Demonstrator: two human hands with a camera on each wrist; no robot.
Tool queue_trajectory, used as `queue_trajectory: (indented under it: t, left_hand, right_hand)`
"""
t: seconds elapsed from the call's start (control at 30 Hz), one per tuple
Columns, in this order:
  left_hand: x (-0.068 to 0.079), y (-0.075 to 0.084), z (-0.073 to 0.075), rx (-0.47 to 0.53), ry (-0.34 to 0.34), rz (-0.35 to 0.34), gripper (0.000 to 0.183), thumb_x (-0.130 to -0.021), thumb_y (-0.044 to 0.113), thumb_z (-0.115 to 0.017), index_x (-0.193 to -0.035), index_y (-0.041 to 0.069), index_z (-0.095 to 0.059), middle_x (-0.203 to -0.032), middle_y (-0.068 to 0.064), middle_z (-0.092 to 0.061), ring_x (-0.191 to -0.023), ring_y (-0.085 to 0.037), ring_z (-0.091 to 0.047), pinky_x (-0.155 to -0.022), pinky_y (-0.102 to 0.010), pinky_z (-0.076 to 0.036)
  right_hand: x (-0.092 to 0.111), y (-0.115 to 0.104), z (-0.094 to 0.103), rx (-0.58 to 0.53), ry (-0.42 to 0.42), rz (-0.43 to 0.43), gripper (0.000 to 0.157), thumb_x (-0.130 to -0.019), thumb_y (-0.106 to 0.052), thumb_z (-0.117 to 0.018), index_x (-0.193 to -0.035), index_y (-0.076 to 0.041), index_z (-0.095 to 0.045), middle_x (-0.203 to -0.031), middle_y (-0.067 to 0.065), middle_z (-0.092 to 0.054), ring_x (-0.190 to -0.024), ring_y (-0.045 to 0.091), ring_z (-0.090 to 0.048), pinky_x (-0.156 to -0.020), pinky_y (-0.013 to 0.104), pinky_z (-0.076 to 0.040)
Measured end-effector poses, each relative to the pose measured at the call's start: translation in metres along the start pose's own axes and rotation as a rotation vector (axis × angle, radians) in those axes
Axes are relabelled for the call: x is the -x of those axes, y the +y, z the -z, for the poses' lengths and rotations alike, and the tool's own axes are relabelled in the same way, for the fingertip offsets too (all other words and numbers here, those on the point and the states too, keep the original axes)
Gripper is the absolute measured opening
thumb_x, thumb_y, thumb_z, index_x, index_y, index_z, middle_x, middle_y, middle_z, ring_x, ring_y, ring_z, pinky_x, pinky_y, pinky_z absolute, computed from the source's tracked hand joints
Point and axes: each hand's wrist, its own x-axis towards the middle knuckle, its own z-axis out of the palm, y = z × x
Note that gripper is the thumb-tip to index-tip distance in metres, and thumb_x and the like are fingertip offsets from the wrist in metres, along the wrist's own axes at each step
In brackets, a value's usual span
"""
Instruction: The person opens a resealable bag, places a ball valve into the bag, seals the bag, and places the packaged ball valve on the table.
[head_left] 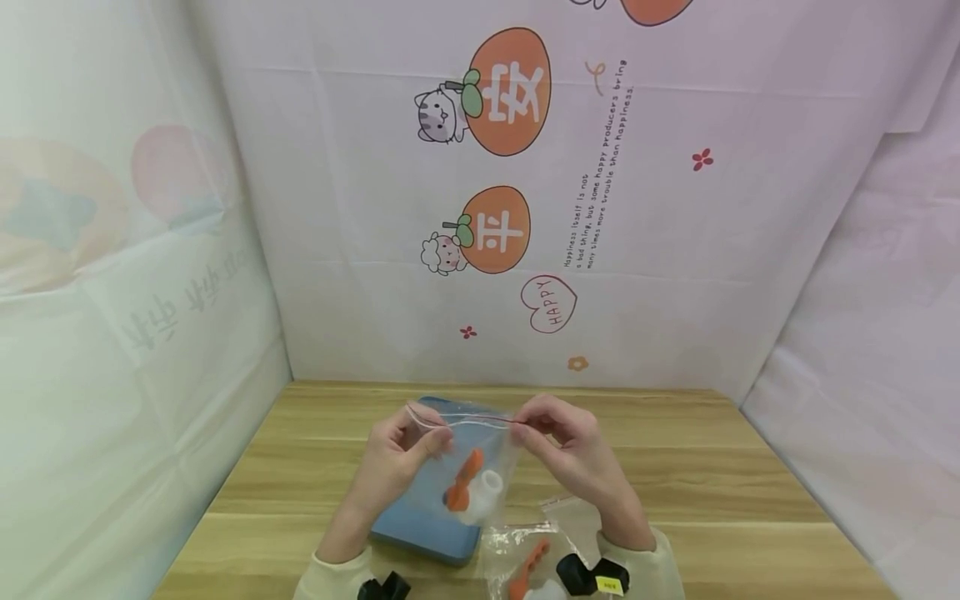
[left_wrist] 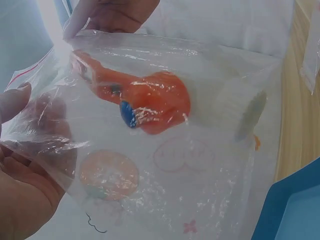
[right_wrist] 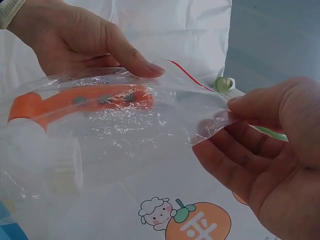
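Note:
A clear zip bag (head_left: 487, 433) hangs between both hands above a blue flat tray. Thumb and fingers of my left hand (head_left: 386, 467) pinch its top edge at the left. At the other end of that edge, my right hand (head_left: 581, 454) pinches the plastic near the red seal line. The two lips of the mouth stand slightly apart in the head view. Inside lie an orange plastic piece (left_wrist: 160, 102), with a long arm, a rounded head and dark spots, and a white part with a ribbed round collar (right_wrist: 67, 162). Their exact kind I cannot tell.
Under the bag lies the blue tray (head_left: 427, 537) on a wooden table (head_left: 697, 467). A second clear bag (head_left: 498, 546) with similar orange and white pieces lies near the front, beside another clear bag (head_left: 573, 521). Printed cloth (head_left: 360, 250) hangs behind and at both sides.

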Motion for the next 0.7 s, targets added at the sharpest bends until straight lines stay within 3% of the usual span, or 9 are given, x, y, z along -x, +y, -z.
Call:
queue_trajectory:
  t: [0.23, 0.47, 0.7]
  left_hand:
    - [0.000, 0.002, 0.003, -0.017, 0.012, 0.025, 0.005, -0.096, -0.001, -0.058, -0.095, 0.001, -0.063, -0.080, -0.014, -0.067, -0.074, -0.007, -0.064, -0.066, -0.026, -0.056]
    - [0.000, 0.002, 0.002, -0.020, 0.002, 0.002, 0.009, -0.097, -0.002, -0.055, -0.100, -0.002, -0.064, -0.083, -0.011, -0.070, -0.078, -0.009, -0.068, -0.072, -0.029, -0.058]
    - [0.001, 0.004, 0.002, -0.020, 0.010, 0.067, 0.011, -0.097, 0.002, -0.057, -0.097, 0.001, -0.068, -0.084, -0.006, -0.073, -0.081, -0.008, -0.071, -0.077, -0.030, -0.059]
  right_hand:
    - [0.001, 0.000, 0.006, -0.026, 0.028, 0.017, 0.026, -0.082, 0.023, -0.061, -0.099, 0.002, -0.062, -0.086, 0.013, -0.066, -0.077, 0.010, -0.065, -0.063, 0.021, -0.055]
    - [0.001, 0.003, 0.012, -0.048, 0.042, 0.009, 0.027, -0.082, 0.025, -0.059, -0.099, 0.005, -0.062, -0.084, 0.016, -0.067, -0.078, 0.012, -0.067, -0.067, 0.023, -0.057]
    - [0.003, 0.006, 0.018, -0.078, 0.036, -0.009, 0.026, -0.082, 0.026, -0.058, -0.099, 0.006, -0.062, -0.084, 0.017, -0.067, -0.079, 0.013, -0.068, -0.068, 0.024, -0.058]
